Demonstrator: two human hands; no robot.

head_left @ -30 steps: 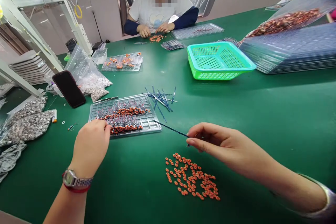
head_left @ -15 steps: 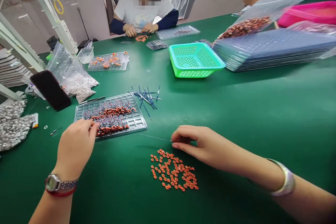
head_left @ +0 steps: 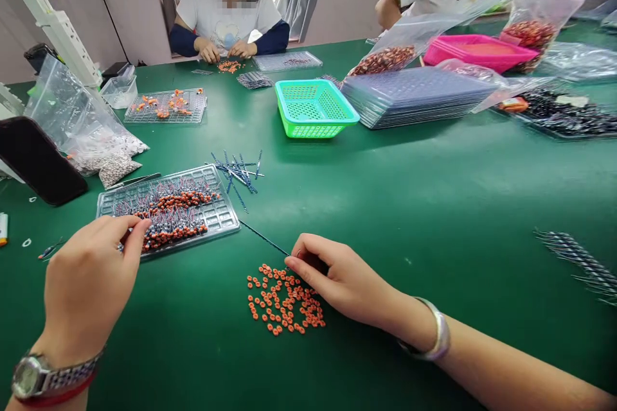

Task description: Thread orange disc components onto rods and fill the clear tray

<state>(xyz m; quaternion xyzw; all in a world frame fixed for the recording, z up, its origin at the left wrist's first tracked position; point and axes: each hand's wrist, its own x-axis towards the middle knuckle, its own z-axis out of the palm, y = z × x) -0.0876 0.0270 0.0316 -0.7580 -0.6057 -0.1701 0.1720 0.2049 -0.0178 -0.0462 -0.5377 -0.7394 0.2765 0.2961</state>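
My right hand pinches one end of a thin dark strip, which points up and left over the green table. Just below and left of those fingertips lies a loose spread of small orange rings. My left hand, with thumb and forefinger pressed together, is at the lower left edge of a clear tray. Whatever is between those fingers is too small to make out. Rows of small orange-tipped pieces with fine wires fill much of the tray.
Behind the tray lie scattered blue strips. Farther back are a green basket, stacked clear trays and a tray with orange pieces. A phone stands at left. Striped strips lie at right. A person works across the table.
The view has turned right, so the table's contents appear farther left. In my right hand the strip now shows a broader, darker side. My left hand is still at the tray's edge.
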